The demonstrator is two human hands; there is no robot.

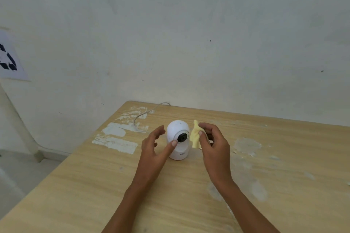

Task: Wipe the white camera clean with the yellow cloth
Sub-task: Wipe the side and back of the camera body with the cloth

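While left hand cups white camera (grip apart) | right hand – pinching yellow cloth

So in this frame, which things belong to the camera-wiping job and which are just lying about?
Part of the job:
white dome-shaped camera
small yellow cloth, pinched in the right hand
left hand, open beside the camera

Just there:
pale cable behind the camera
paint-patched wooden table
recycling-symbol paper sign on the wall

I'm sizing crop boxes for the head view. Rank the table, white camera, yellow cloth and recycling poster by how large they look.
1. Table, by far.
2. White camera and recycling poster: similar, and the poster is cut off, so unranked.
3. Yellow cloth, partly hidden in the right hand.
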